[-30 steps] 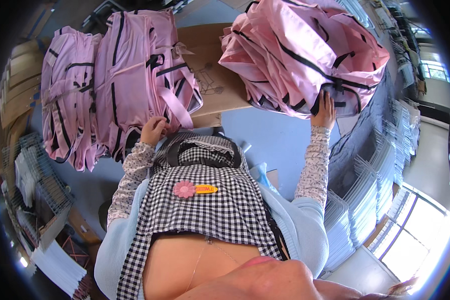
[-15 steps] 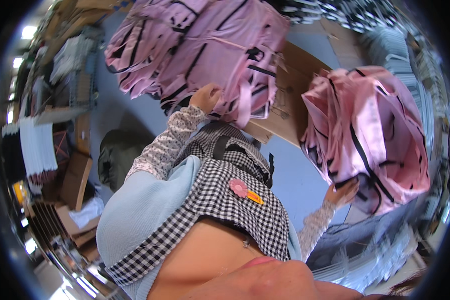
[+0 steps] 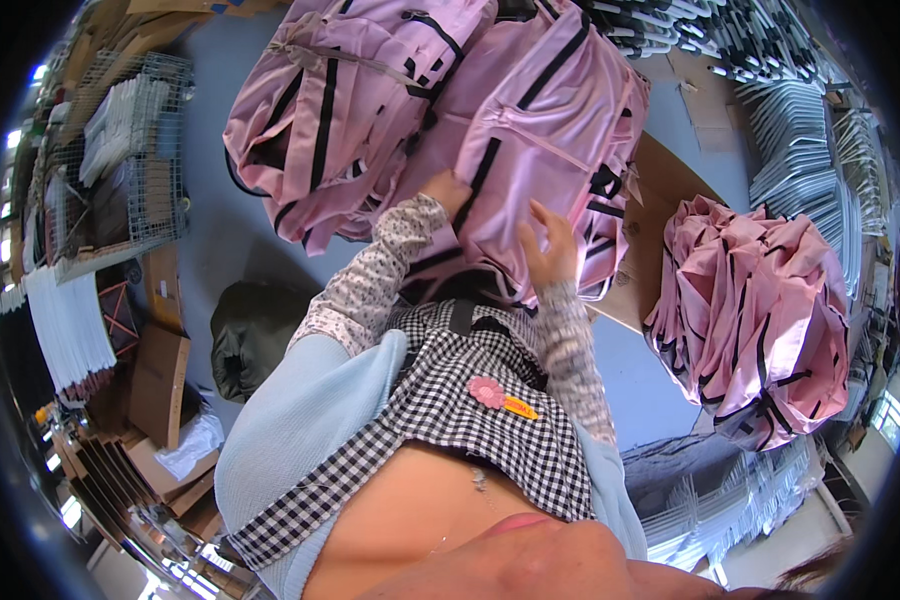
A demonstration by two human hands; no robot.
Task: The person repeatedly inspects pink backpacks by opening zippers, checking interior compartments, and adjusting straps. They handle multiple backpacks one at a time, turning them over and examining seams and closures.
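A large heap of pink fabric pieces with black straps (image 3: 550, 120) lies in front of me, its near edge close to my waist. My left hand (image 3: 446, 194) is closed at a fold of the pink fabric, beside a black strap. Close to it on the right, my right hand (image 3: 548, 246) hovers over or lightly touches the top piece, its fingers apart and nothing held. A second bundle of pink fabric (image 3: 755, 315) with black trim sits to the right, away from both hands.
An opened cardboard sheet (image 3: 660, 190) lies between the heap and the bundle. Stacks of pale wire-like frames (image 3: 795, 150) line the right side. At left are a wire-mesh rack (image 3: 120, 150), a dark green padded item (image 3: 255, 335) and cardboard boxes (image 3: 160, 375).
My right hand has let go of the right-hand bundle and come over to the main heap. My left hand has moved slightly right and stays at the pink fabric.
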